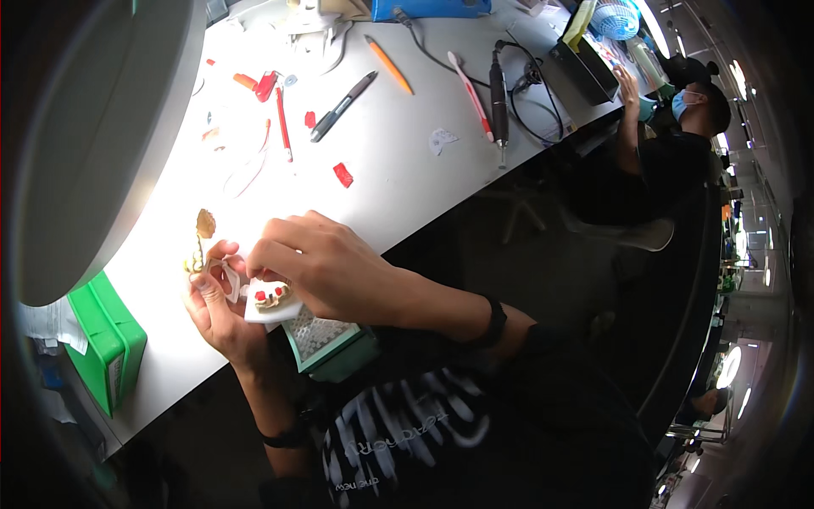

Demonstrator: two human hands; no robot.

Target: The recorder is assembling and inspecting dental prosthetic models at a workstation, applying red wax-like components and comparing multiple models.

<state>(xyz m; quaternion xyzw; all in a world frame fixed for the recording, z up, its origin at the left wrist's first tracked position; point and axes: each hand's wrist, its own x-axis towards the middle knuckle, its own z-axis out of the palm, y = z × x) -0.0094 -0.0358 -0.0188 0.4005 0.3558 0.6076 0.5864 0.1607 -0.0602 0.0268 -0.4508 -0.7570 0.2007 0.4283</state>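
My left hand (225,327) is closed around a white plastic hinged frame (227,278), near the table's front edge. On the frame's white base sits a cream dental cast (273,300) with two red spots on its teeth. Beyond my left fingertips stands a yellowish piece (203,229), perhaps the frame's other half, tilted upright. My right hand (331,263) reaches over the cast from the right, fingers bent and pressed together just above it. Anything between those fingertips is hidden.
A teal tray with a grid top (320,339) lies below the cast. At left are a green box (106,339) and a big lamp shade (110,144). Red scraps (342,175), a black pen (343,106), orange pencil (388,64), toothbrush (471,93) and corded handpiece (498,102) lie beyond. A masked person (678,136) sits right.
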